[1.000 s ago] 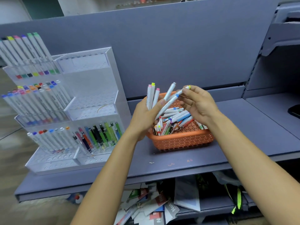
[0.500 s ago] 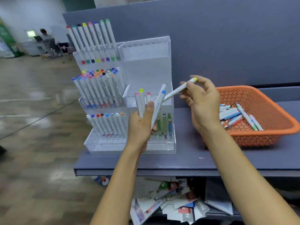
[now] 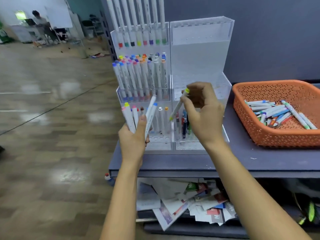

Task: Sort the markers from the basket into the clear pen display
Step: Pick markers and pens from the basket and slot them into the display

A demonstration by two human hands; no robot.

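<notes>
The clear pen display (image 3: 200, 54) stands on the grey shelf, its left half filled with rows of white markers, its lower right tier holding a few dark pens. My left hand (image 3: 133, 141) grips a bunch of white markers (image 3: 131, 116) upright in front of the display's lower left tier. My right hand (image 3: 203, 116) pinches a single yellow-capped marker (image 3: 179, 104), tilted cap up, in front of the display's right half. The orange basket (image 3: 277, 135) sits at the right with several markers (image 3: 275, 112) lying in it.
The grey shelf (image 3: 242, 161) carries the display and the basket; a grey partition wall rises behind. Loose papers and packets (image 3: 181, 200) are piled under the shelf. Open floor stretches to the left, with a person far off at a desk (image 3: 41, 26).
The view has swung left from the basket to the display. My right hand carried the yellow-capped marker from over the basket to the display's right half and tipped it upright. The left hand's bunch moved along.
</notes>
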